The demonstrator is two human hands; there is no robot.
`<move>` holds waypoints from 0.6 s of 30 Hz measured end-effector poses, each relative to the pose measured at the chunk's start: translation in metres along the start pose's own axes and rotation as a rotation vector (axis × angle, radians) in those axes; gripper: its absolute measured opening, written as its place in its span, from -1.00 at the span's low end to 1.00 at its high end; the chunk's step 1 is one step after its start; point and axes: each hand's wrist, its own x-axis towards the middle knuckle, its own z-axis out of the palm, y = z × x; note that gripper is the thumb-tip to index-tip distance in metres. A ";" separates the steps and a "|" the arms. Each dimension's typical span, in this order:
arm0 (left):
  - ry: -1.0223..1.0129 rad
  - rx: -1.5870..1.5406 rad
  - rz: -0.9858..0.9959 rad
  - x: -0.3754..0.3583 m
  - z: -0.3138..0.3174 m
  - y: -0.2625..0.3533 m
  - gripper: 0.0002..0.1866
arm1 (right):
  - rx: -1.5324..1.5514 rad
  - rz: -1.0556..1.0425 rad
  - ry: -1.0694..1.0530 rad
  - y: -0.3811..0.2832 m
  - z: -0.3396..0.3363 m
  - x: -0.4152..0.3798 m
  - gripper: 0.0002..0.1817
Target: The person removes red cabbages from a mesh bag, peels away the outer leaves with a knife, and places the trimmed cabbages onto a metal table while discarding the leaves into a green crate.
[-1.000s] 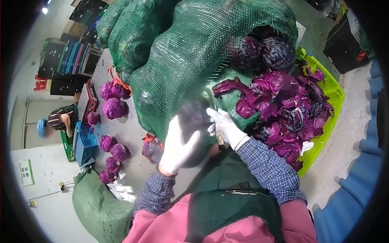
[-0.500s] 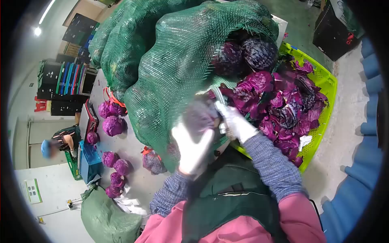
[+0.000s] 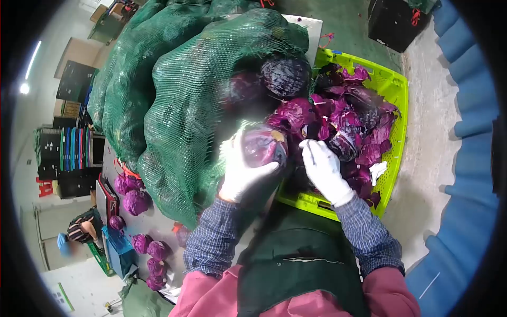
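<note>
A red cabbage (image 3: 264,145), its pale cut stem end facing right, sits in my left hand (image 3: 237,171), white-gloved fingers and thumb wrapped around it in front of the green mesh sack. To its right, my right hand (image 3: 325,171) is closed in a pinch near the crate's inner edge; I cannot tell what it grips, though something dark shows just beyond the fingertips. Purple outer leaves (image 3: 359,116) are heaped beyond that hand in the yellow-green crate (image 3: 400,137). Through the torn mouth of the mesh sack (image 3: 182,111) show dark whole cabbages (image 3: 285,75).
Several peeled cabbages (image 3: 157,251) stand on the table at left, near a blue bin (image 3: 117,248). More full mesh sacks (image 3: 113,100) lie behind. A person (image 3: 83,230) works at far left beside a green crate. A black crate (image 3: 396,24) stands on the floor at upper right.
The view has turned, shifting the scene leftward. The cabbage in my left hand shows its stem end, no longer blurred. My right hand has moved away from the cabbage, over the crate edge.
</note>
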 end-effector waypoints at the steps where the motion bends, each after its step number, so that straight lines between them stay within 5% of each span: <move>1: -0.011 0.064 -0.007 0.001 0.001 0.002 0.25 | -0.025 0.104 -0.157 -0.021 -0.013 -0.004 -0.81; 2: -0.021 0.125 -0.014 0.001 0.002 0.003 0.25 | -0.151 0.121 -0.331 -0.035 -0.020 -0.004 -0.79; 6: 0.031 0.269 0.055 -0.002 0.014 0.001 0.24 | -0.367 -0.078 -0.316 -0.034 -0.007 -0.005 -0.92; 9: 0.005 0.066 0.030 0.003 0.012 0.003 0.23 | -0.448 -0.130 -0.322 -0.030 -0.002 0.001 -0.91; 15: 0.000 0.082 -0.001 0.003 0.013 0.009 0.26 | -0.656 -0.030 -0.448 -0.027 0.011 0.025 -0.88; 17: 0.053 0.322 0.084 -0.016 0.029 0.015 0.29 | -0.725 0.050 -0.441 0.001 0.025 0.025 -0.81; 18: 0.073 0.442 0.140 -0.025 0.039 0.020 0.30 | -0.699 0.130 -0.625 0.032 0.038 0.023 -0.78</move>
